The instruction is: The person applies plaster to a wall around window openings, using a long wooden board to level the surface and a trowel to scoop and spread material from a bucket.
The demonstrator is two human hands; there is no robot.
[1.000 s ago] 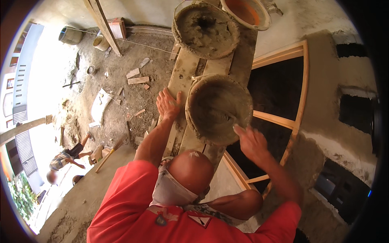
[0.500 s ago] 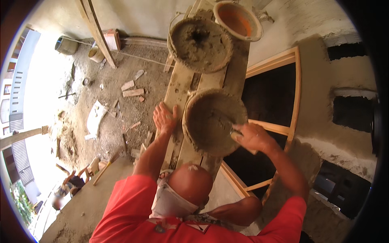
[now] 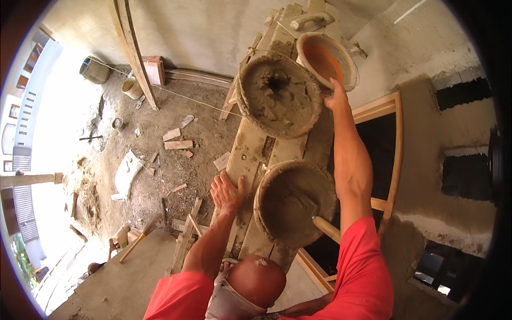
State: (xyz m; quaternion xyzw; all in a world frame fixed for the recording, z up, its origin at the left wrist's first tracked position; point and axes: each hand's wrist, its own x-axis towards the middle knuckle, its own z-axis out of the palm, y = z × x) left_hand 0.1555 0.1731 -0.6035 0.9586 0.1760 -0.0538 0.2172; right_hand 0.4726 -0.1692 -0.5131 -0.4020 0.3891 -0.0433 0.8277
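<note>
My left hand [image 3: 226, 194] lies spread on the edge of the plank platform [image 3: 245, 165], holding nothing. Stretched far forward, my right hand [image 3: 337, 96] grips the near rim of an orange-tinted basin [image 3: 348, 66], fingers over its edge. Just left of that hand is a bucket of thick grey mortar [image 3: 298, 101] with a hollow in its middle. Nearer to me stands a second mortar-coated bucket [image 3: 272, 213], holding a little mortar. A trowel [image 3: 325, 228] rests in it, its pale handle leaning over the right rim toward my right arm.
Beyond the buckets, a float with a wooden handle [image 3: 312, 20] lies on the planks. A wooden frame [image 3: 397, 138] with dark openings runs along the right. Down to the left, the dirt floor [image 3: 160, 117] carries brick pieces and a white sack [image 3: 128, 173]. A slanted post [image 3: 133, 53] stands farther back.
My right hand has let go of the trowel, leaving it in the near bucket, and has reached forward to the basin's rim. My left hand stays on the plank. The view has shifted.
</note>
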